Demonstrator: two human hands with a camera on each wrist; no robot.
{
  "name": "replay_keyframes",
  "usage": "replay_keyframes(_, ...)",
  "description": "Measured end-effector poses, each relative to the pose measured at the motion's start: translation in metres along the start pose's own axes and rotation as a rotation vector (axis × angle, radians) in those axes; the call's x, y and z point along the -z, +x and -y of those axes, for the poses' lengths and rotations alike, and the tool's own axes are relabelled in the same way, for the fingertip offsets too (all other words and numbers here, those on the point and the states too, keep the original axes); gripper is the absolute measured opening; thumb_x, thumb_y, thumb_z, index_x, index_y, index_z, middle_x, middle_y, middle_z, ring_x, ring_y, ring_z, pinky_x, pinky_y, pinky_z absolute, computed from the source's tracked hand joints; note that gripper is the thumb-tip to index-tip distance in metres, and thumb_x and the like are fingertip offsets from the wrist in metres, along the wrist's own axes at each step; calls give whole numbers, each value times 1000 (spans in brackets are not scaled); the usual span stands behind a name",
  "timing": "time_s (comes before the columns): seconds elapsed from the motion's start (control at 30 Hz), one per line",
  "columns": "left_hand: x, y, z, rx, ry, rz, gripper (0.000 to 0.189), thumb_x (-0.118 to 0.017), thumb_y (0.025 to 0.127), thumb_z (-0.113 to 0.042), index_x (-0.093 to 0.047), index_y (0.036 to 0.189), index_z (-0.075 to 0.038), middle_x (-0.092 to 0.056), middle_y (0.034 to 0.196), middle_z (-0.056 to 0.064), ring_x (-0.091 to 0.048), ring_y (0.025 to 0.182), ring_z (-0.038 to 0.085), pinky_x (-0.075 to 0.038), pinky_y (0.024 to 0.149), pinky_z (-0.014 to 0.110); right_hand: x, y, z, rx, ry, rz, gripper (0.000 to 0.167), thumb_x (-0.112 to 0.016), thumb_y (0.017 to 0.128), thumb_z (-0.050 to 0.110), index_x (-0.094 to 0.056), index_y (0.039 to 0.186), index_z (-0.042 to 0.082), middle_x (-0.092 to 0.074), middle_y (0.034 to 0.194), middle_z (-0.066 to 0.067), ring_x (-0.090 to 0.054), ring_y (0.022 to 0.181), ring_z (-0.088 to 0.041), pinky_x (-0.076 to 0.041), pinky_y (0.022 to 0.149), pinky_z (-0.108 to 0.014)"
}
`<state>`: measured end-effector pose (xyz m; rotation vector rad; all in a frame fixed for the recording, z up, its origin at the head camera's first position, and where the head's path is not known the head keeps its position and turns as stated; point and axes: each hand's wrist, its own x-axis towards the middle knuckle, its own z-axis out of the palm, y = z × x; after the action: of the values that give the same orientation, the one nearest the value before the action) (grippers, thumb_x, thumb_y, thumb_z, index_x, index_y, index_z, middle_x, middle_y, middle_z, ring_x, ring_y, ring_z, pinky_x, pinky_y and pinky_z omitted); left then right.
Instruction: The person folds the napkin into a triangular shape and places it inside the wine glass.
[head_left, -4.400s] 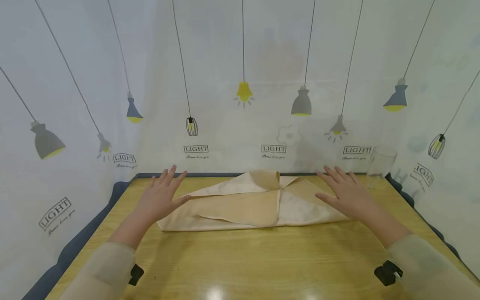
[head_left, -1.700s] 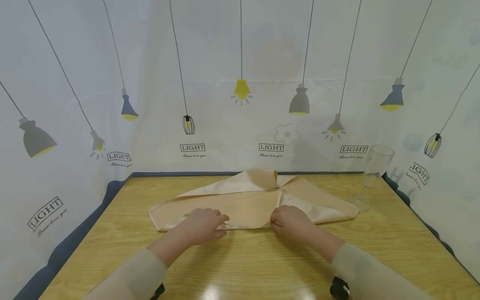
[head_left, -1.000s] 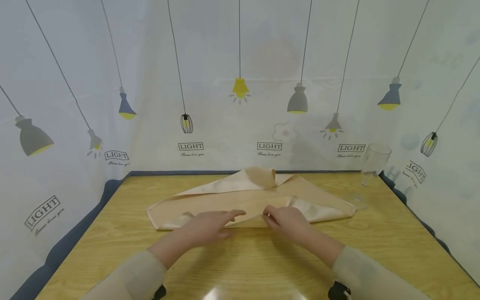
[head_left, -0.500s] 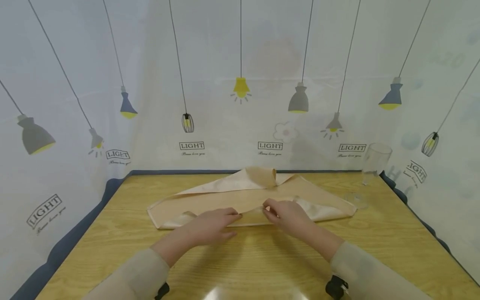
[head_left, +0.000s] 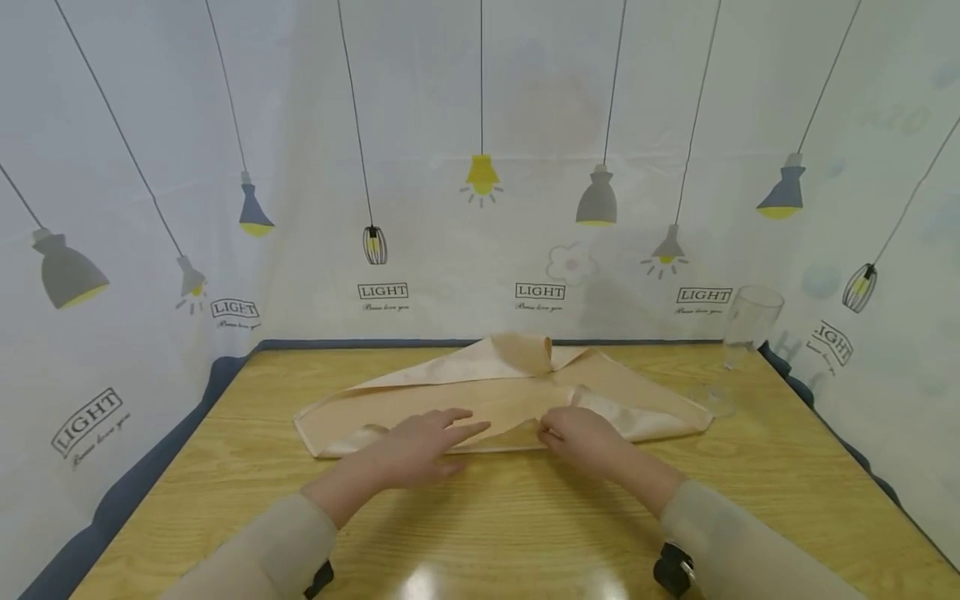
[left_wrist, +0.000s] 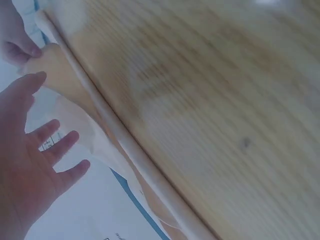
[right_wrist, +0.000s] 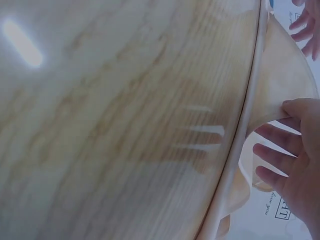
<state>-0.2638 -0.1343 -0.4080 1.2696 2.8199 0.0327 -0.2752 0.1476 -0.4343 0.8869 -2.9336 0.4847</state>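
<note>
A peach satin cloth (head_left: 450, 393) lies folded across the table, its back flap standing up and its front layer partly raised. My right hand (head_left: 587, 437) pinches the raised edge of that layer between thumb and forefinger, the other fingers spread beneath in the right wrist view, where the cloth (right_wrist: 286, 70) bows upward from its front fold. Just left of it, my left hand (head_left: 414, 446) hovers at the cloth's front with fingers apart. In the left wrist view the left hand (left_wrist: 25, 160) holds nothing; its thumb tip is close to the cloth (left_wrist: 62, 75), and contact cannot be told.
A clear stemmed glass (head_left: 753, 321) stands at the table's back right, just beyond the cloth's right tip. White sheeting (head_left: 435, 208) printed with lamps encloses the back and sides of the wooden table (head_left: 480, 525). Dark blue trim (head_left: 217, 383) runs along the edges.
Both hands came down from hovering spread above the cloth to its front. The right took hold of the front layer's edge and lifted it. Lately the left fingers have spread away from that edge.
</note>
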Motion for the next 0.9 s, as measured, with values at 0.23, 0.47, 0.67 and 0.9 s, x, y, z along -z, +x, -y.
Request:
replay_keyframes(0.23,-9,4,20,192,-24,151,61,-62,96,-38,-40,149,-19,-36,150,16,-40,133,37,-39,102,52,-2,8,-7,-64,97,87,27,-51,102,13,-56,76,12,-64,88,-10,-55,71,-21,-43,67,-37)
replay_keyframes(0.47,-14,3,28,249,-46,230,51,-58,98,-35,-47,146,-21,-38,147,21,-39,131,43,-35,105,54,-1,8,-9,-120,95,208,24,-45,105,16,-56,84,12,-53,71,-5,-47,61,-17,-41,64,-36)
replay_keyframes(0.67,-15,-4,32,234,-51,220,51,-55,100,-36,-44,148,-23,-38,147,20,-38,132,43,-32,108,53,7,10,-7,-77,111,236,27,-44,105,15,-53,80,12,-46,66,1,-40,58,-11,-37,58,-31)
replay_keyframes(0.9,-18,-9,32,221,-94,225,53,-55,99,-35,-42,149,-24,-33,152,19,-34,135,44,-32,107,55,9,4,-5,-64,140,233,32,-46,104,14,-53,73,11,-44,62,3,-39,56,-10,-37,56,-30)
